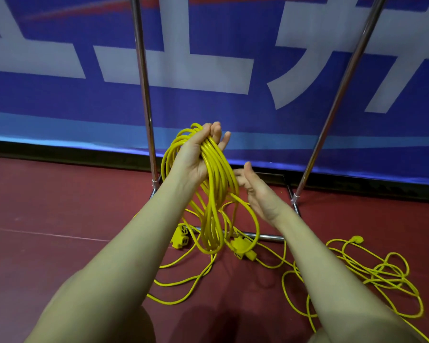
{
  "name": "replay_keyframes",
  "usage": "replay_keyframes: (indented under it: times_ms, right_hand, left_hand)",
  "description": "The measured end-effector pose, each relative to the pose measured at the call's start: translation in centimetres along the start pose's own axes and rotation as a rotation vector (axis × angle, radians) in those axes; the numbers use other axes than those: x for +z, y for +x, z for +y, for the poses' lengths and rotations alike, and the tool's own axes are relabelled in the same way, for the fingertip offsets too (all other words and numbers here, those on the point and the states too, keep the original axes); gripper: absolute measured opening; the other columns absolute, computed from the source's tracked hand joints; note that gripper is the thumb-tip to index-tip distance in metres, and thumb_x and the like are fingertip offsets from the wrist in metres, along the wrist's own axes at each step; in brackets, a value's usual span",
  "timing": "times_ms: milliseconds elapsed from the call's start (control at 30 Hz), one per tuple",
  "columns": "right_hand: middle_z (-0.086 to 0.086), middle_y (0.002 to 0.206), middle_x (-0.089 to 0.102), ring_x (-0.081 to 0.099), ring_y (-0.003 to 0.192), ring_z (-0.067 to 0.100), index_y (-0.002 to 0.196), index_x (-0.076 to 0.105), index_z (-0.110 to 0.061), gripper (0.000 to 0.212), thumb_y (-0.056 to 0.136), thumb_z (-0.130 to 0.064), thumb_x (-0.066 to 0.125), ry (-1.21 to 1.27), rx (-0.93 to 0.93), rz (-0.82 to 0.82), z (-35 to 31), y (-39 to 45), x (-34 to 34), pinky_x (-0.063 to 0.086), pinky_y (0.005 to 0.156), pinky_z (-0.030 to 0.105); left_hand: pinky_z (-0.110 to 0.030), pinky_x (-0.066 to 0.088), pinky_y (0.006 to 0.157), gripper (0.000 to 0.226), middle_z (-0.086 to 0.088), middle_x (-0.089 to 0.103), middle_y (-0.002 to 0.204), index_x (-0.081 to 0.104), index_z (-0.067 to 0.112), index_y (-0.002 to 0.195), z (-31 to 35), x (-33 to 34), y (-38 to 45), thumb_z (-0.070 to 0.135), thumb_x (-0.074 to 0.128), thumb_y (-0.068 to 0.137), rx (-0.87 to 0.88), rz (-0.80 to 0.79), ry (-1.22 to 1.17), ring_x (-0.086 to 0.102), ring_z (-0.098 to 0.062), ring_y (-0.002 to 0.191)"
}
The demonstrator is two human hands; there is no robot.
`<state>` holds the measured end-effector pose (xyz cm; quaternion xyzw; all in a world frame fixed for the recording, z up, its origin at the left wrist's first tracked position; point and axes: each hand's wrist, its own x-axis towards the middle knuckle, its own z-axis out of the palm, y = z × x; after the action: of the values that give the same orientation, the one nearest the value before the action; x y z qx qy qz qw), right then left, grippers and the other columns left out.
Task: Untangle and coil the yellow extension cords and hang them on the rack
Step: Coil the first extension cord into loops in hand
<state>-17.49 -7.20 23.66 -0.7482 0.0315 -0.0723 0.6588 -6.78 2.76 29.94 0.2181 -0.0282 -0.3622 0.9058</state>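
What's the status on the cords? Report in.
Left hand grips coil; right hand open beside it. Loose cord tangled on floor. Rack bare in view.

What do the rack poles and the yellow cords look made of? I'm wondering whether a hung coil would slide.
Rack poles: seemingly polished, chrome-like metal tube, bright streaks of reflection along them. Yellow cord coil gripped by the left hand: apparently smooth plastic or rubber jacket, slightly glossy, bending into soft loops. Both look slick, so sliding seems plausible.
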Motion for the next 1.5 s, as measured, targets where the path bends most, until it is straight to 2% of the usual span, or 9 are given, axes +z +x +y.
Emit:
replay_keyframes:
  times_ms: [233,433,600,700,800,1000,1200,1400,1500]
  right_hand:
    - [0.005,0.099,0.072,0.067,0.095,0.016,0.114,0.061,-0.008,0.084,0.074,-0.078,0.036,0.253,0.021,-0.213,-2.2,-1.4,0.6,0.051,0.083,0.023]
    - [0.012,0.097,0.072,0.066,0.095,0.021,0.101,0.069,-0.006,0.084,0.084,-0.063,0.01,-0.007,0.105,-0.072,-2.0,-2.1,0.4,0.048,0.092,0.028]
    - [0.0,0.076,0.065,0.06,0.063,0.004,0.086,0.063,-0.016,0.022,0.099,-0.017,0.045,-0.078,0.038,0.152,-1.8,-2.8,1.1,0.047,0.062,0.021]
    - [0.0,0.08,0.059,0.056,0.067,0.007,0.083,0.056,-0.018,0.023,0.086,0.005,0.061,-0.116,-0.083,0.302,-1.7,-2.8,1.5,0.046,0.066,0.019]
    - [-0.002,0.083,0.057,0.053,0.076,0.009,0.086,0.055,-0.018,0.024,0.081,0.0,0.069,-0.063,-0.12,0.467,-2.3,-2.5,1.9,0.044,0.071,0.015]
    - [0.006,0.096,0.066,0.058,0.09,0.011,0.106,0.065,-0.007,0.02,0.087,-0.015,0.066,-0.106,0.049,0.276,-2.3,-1.6,3.3,0.042,0.078,0.014]
    - [-0.005,0.064,0.061,0.057,0.063,0.012,0.082,0.059,-0.012,0.019,0.097,-0.01,0.047,0.329,0.075,0.227,-3.3,-1.2,3.6,0.046,0.064,0.022]
    - [0.0,0.056,0.029,0.03,0.041,0.007,0.084,0.053,-0.014,0.022,0.101,-0.018,0.04,0.366,-0.059,0.423,-3.2,-1.4,1.1,0.032,0.044,0.022]
    - [-0.006,0.056,0.029,0.027,0.044,0.002,0.088,0.061,-0.012,0.02,0.1,-0.016,0.045,0.159,-0.082,0.577,-2.0,-1.3,-0.7,0.025,0.046,0.019]
  left_hand:
    - [-0.038,0.054,0.079,0.015,-0.012,0.065,0.059,0.05,0.003,0.083,0.6,1.1,-1.4,0.001,0.045,0.097,0.037,0.039,-0.074,0.067,-0.015,0.051]
    - [-0.025,0.056,0.047,0.022,-0.004,0.059,0.051,0.051,0.003,0.077,1.2,1.4,-2.7,0.007,0.044,0.098,-0.02,0.003,0.022,0.054,-0.004,0.037]
    - [-0.02,0.047,0.035,0.014,0.001,0.05,0.051,0.06,0.001,0.078,2.0,0.6,-4.0,0.007,0.071,0.071,-0.21,-0.274,0.142,0.043,-0.003,0.031]
    - [-0.018,0.046,0.035,0.034,0.003,0.048,0.05,0.065,0.003,0.076,2.5,0.2,-4.5,0.006,0.089,0.052,-0.279,-0.428,0.192,0.042,-0.004,0.029]
    - [-0.019,0.047,0.036,0.028,0.002,0.048,0.05,0.066,0.002,0.078,2.7,0.0,-5.2,0.007,0.086,0.06,-0.32,-0.492,0.224,0.044,-0.004,0.03]
    - [-0.04,0.057,0.066,0.029,-0.021,0.06,0.073,0.055,-0.012,0.106,3.3,-1.0,-6.4,0.01,0.036,0.101,-0.381,-0.423,0.176,0.05,-0.019,0.049]
    - [-0.043,0.056,0.073,0.032,-0.022,0.06,0.077,0.054,-0.012,0.108,4.7,-2.0,-5.1,0.012,0.033,0.102,-0.389,-0.516,0.132,0.045,-0.017,0.053]
    - [-0.023,0.052,0.043,0.029,0.002,0.052,0.049,0.067,0.009,0.071,4.0,-3.4,-5.4,0.02,0.089,0.055,-0.293,-0.452,0.392,0.047,-0.006,0.034]
    - [-0.018,0.043,0.04,0.016,-0.002,0.057,0.059,0.066,0.004,0.087,3.5,-4.1,-4.5,0.02,0.065,0.087,-0.403,-0.548,0.331,0.038,-0.006,0.037]
